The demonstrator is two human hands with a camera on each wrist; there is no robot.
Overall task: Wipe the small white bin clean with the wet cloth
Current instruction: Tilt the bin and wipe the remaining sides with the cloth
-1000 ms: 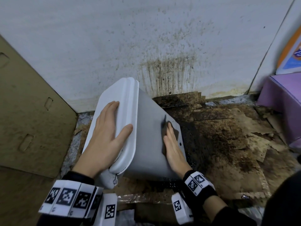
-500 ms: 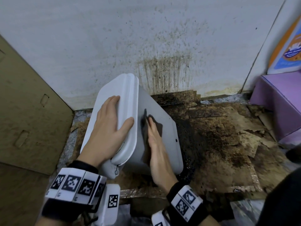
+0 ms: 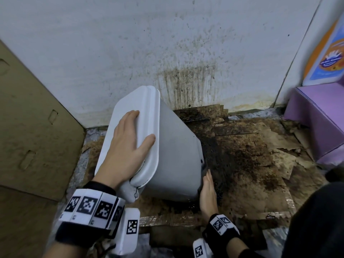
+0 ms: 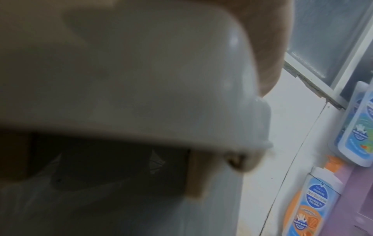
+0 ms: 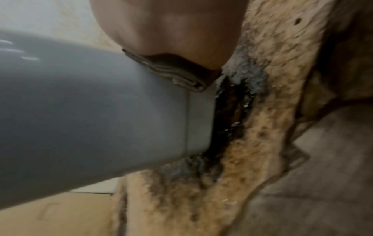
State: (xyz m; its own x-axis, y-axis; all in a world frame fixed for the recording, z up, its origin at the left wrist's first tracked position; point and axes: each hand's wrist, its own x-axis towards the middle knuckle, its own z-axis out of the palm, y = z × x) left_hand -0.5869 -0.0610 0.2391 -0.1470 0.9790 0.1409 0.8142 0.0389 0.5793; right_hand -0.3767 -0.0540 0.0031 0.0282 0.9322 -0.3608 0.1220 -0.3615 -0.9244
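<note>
The small white bin (image 3: 173, 155) lies tilted on its side, lid toward the left and base toward the right on the floor. My left hand (image 3: 130, 140) rests flat on the white lid (image 3: 143, 101), fingers straight and thumb over the lid's edge. My right hand (image 3: 207, 185) presses the dark wet cloth (image 3: 203, 167) against the bin's lower right edge near its base, fingers extended. In the right wrist view the folded cloth (image 5: 173, 75) sits between my hand (image 5: 171, 32) and the grey bin wall (image 5: 90, 111). The left wrist view is filled by the blurred lid (image 4: 141, 79).
Soiled, wet brown cardboard (image 3: 251, 155) covers the floor under and right of the bin. A stained white wall (image 3: 186, 77) stands close behind. A brown cardboard panel (image 3: 28, 127) leans at the left, a purple box (image 3: 316, 120) sits at the right, and bottles (image 4: 310, 202) stand beside it.
My right hand slid the cloth from the bin's upper side face, first toward the lid, then down and right to the edge by the base. The left hand stayed on the lid.
</note>
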